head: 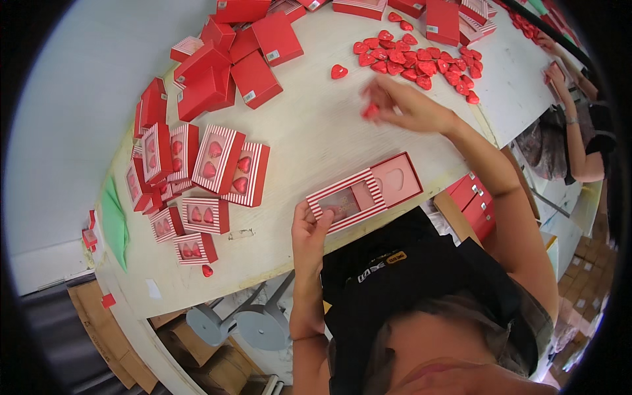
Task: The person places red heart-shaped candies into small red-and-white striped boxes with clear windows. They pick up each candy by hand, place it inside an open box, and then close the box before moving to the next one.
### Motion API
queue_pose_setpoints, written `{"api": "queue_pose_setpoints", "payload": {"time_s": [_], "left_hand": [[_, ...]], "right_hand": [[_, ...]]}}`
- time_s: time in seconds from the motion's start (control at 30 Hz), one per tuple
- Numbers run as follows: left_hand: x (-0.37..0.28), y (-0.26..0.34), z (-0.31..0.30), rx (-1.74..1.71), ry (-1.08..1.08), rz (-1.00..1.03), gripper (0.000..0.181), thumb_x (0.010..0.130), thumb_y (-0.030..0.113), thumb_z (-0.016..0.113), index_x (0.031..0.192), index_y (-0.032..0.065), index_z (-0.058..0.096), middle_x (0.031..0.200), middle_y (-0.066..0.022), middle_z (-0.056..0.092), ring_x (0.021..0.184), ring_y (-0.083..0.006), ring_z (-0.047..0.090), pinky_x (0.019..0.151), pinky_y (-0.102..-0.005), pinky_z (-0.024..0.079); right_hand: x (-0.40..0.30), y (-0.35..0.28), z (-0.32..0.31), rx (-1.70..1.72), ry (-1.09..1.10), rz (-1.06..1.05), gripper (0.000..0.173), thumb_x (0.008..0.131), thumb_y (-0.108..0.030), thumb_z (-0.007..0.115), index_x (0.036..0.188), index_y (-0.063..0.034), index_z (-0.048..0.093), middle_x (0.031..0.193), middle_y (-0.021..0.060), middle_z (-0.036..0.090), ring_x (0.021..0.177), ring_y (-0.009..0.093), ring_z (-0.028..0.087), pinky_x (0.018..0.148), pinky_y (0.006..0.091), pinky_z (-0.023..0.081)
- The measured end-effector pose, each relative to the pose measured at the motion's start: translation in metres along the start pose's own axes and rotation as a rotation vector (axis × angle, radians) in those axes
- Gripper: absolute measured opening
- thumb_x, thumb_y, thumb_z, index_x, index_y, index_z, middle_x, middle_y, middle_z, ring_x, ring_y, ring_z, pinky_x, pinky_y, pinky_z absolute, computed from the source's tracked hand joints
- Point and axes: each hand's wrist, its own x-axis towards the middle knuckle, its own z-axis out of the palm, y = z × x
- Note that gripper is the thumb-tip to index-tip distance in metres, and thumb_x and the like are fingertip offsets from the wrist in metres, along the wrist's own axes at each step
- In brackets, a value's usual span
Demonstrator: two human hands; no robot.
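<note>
My left hand (312, 232) grips one end of a red-and-white striped sleeve (345, 200) with a clear window, near the table's front edge. A red tray with a pink insert (397, 178) sticks out of the sleeve's right end, showing a heart-shaped cutout with nothing in it. Above the tray, my right hand (410, 106) is blurred, its fingers around a red foil-wrapped heart (370, 110). Beyond that hand lies a spread of similar foil hearts (410, 59). One single heart (339, 71) rests apart, to their left.
Filled striped boxes (217, 160) stand clustered at the left, some stacked. Behind them are plain red boxes (256, 79). A green sheet (114, 224) lies at the left edge. Another person's hand (555, 74) works at the right. Red boxes in a carton (469, 197) stand below my right arm.
</note>
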Motion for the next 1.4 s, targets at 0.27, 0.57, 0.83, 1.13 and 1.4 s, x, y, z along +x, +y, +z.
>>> {"api": "queue_pose_setpoints", "payload": {"time_s": [0.27,0.57,0.83,1.13,1.4], "left_hand": [[0.008,0.001,0.003,-0.089,-0.149,-0.112,0.036,0.092,-0.002,0.055,0.127,-0.0026,0.048,0.108,-0.0138,0.065,0.099,-0.0219,0.066,0.092,-0.0356,0.052],[0.002,0.004,-0.003,-0.083,-0.074,-0.173,0.022,0.091,-0.004,0.054,0.112,0.0014,0.051,0.104,-0.0133,0.064,0.097,-0.0233,0.064,0.091,-0.0366,0.05],[-0.006,0.005,-0.012,-0.092,-0.064,-0.189,0.022,0.092,-0.003,0.054,0.113,0.0025,0.052,0.104,-0.0116,0.062,0.098,-0.0221,0.062,0.091,-0.0365,0.049],[-0.009,0.001,-0.011,-0.116,-0.093,-0.156,0.032,0.092,-0.002,0.053,0.123,0.0016,0.05,0.107,-0.0089,0.06,0.102,-0.0183,0.06,0.093,-0.0365,0.05],[-0.011,0.005,-0.001,-0.097,-0.033,-0.107,0.033,0.093,0.0,0.055,0.126,0.0014,0.049,0.107,-0.0084,0.06,0.101,-0.0177,0.06,0.092,-0.035,0.05]], "right_hand": [[-0.071,-0.033,0.042,-0.112,-0.084,-0.024,0.025,0.085,-0.008,0.072,0.108,-0.0009,0.065,0.092,0.0116,0.064,0.082,0.024,0.064,0.072,0.0322,0.051],[-0.08,-0.03,0.053,-0.09,-0.051,0.004,0.034,0.08,-0.009,0.075,0.113,-0.0078,0.069,0.09,0.0116,0.058,0.085,0.029,0.06,0.075,0.0372,0.05],[-0.081,-0.03,0.063,-0.191,-0.009,-0.075,0.042,0.075,-0.008,0.079,0.115,-0.0085,0.07,0.091,0.0093,0.06,0.085,0.025,0.059,0.075,0.0352,0.051],[-0.083,-0.038,0.065,-0.244,0.015,-0.094,0.038,0.073,-0.007,0.08,0.11,-0.0083,0.069,0.094,0.0089,0.058,0.084,0.026,0.059,0.073,0.035,0.051],[-0.025,-0.012,0.025,-0.183,0.078,-0.082,0.033,0.082,-0.008,0.071,0.114,-0.0092,0.063,0.1,0.0104,0.058,0.09,0.026,0.058,0.075,0.0362,0.05]]}}
